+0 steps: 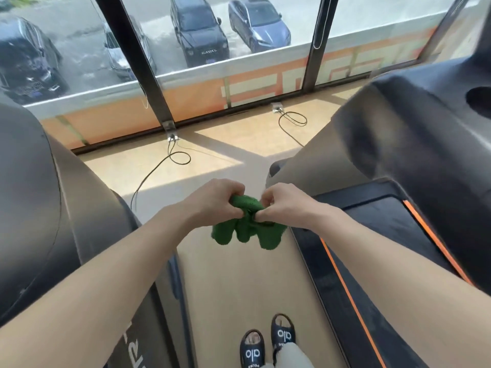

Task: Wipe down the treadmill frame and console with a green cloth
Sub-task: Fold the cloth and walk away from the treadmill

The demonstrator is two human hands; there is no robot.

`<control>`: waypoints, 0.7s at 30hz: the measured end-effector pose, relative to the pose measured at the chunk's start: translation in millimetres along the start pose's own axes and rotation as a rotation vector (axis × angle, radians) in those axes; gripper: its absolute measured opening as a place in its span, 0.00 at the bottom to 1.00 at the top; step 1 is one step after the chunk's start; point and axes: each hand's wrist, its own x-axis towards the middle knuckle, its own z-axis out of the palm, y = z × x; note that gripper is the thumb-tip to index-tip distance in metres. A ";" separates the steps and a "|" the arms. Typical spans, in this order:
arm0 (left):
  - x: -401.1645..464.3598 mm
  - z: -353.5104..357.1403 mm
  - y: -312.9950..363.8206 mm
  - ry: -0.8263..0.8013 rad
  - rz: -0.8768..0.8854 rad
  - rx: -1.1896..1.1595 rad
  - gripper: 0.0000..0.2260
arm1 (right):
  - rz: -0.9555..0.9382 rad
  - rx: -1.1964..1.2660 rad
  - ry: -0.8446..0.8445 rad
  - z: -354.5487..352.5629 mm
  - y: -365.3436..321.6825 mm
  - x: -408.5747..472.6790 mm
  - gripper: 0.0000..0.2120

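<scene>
**Cloth bunched in both hands, no treadmill surface touched yet**

The crumpled green terry cloth [248, 227] hangs in mid-air between your two hands, over the pale wood-look floor [239, 282] in the aisle. Your left hand [215, 201] has its fingers curled round the cloth's upper left edge; your right hand [279, 204] pinches the upper right, thumb and fingers clamped on the fabric. The cloth's long axis runs roughly left to right between the grips, loose folds drooping below.

Judgement: you're refolding or bunching it before wiping. The grey-and-black treadmill with orange belt stripes [372, 235] lies to your right, its dark moulded console [425, 115] up and forward-right, so the right hand is nearer to it. The cloth is near that treadmill's side rail but apart from it.

Count: one cloth, two hands, two treadmills (the second dark treadmill [39, 208] on your left, probably the same model; too cropped to confirm), two black floor cables [159, 166], two dark slide sandals [252, 349].
</scene>
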 end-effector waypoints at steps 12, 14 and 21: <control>104.3 -68.9 -24.4 -0.032 -0.094 0.206 0.10 | -0.132 0.047 0.042 -59.3 -4.4 142.1 0.08; 119.8 -79.2 -31.3 -0.022 -0.105 0.193 0.12 | -0.133 0.016 0.031 -67.1 -8.0 163.0 0.09; 180.9 -121.4 -80.1 -0.011 -0.149 0.275 0.11 | -0.097 -0.068 -0.044 -105.2 -12.1 245.7 0.07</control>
